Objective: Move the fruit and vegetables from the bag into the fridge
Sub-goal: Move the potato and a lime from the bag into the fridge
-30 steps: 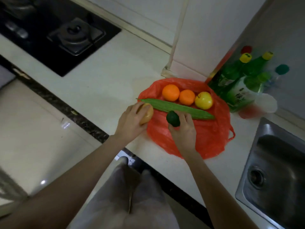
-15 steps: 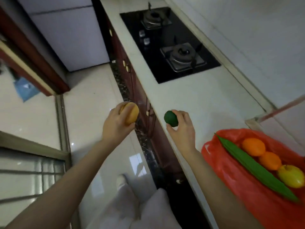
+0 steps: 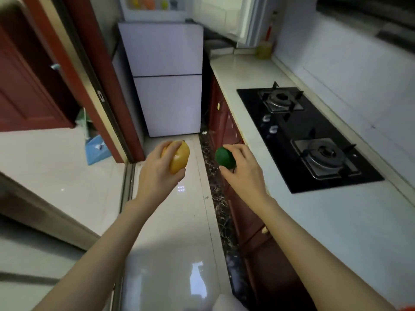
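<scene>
My left hand (image 3: 157, 173) grips a yellow-orange mango (image 3: 179, 157), held out over the floor. My right hand (image 3: 243, 171) holds a small dark green fruit (image 3: 224, 157) by the fingertips, near the counter's edge. Straight ahead stands the white fridge (image 3: 166, 79); its two lower doors are closed and its top compartment (image 3: 155, 6) is open, with several items inside. The red bag shows only as a sliver (image 3: 404, 308) at the bottom right corner.
A white counter (image 3: 336, 232) runs along the right, with a black gas hob (image 3: 303, 135) set in it and dark red cabinets (image 3: 226, 122) below. A red door frame (image 3: 89, 81) stands at the left. The pale tiled floor (image 3: 170, 232) leads to the fridge.
The view has swung left from the bag on the counter toward the fridge. Both hands lifted their fruit off the bag and now carry it along the aisle.
</scene>
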The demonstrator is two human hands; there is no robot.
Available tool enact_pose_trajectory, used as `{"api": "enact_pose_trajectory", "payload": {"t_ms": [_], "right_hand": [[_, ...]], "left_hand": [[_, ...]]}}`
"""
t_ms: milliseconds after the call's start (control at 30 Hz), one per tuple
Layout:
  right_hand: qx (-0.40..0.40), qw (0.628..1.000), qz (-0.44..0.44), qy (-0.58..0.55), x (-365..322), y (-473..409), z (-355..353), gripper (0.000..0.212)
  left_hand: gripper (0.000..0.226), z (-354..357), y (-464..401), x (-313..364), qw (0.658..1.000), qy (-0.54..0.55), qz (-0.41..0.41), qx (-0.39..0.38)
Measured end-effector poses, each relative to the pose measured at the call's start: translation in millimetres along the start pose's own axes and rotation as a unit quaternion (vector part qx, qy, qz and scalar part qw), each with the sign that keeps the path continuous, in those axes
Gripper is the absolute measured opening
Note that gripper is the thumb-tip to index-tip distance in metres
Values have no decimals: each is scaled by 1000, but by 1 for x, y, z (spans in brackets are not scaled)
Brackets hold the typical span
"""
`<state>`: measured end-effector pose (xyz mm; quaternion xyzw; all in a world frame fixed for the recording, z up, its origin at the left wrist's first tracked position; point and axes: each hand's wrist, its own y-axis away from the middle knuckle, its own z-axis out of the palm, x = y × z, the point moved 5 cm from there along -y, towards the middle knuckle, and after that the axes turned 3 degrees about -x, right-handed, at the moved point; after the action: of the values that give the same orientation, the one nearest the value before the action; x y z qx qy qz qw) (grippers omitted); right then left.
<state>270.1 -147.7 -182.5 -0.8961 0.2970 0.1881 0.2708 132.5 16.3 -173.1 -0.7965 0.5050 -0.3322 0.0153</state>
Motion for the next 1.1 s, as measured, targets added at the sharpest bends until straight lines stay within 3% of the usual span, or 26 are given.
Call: {"api": "enact_pose_trajectory", "payload": {"t_ms": [400, 700, 1100], "right_hand": [[16, 998, -59, -3, 26, -211, 52, 49], [5, 995, -104, -2, 47, -424, 65, 50], [3, 988, -151, 0, 27, -638, 167, 47]], "left_hand": [[65, 6, -182, -84, 997, 19, -34, 67], [65, -3, -365, -133, 994, -11, -39, 99], [65, -24, -559, -256, 990, -19, -31, 140]]}}
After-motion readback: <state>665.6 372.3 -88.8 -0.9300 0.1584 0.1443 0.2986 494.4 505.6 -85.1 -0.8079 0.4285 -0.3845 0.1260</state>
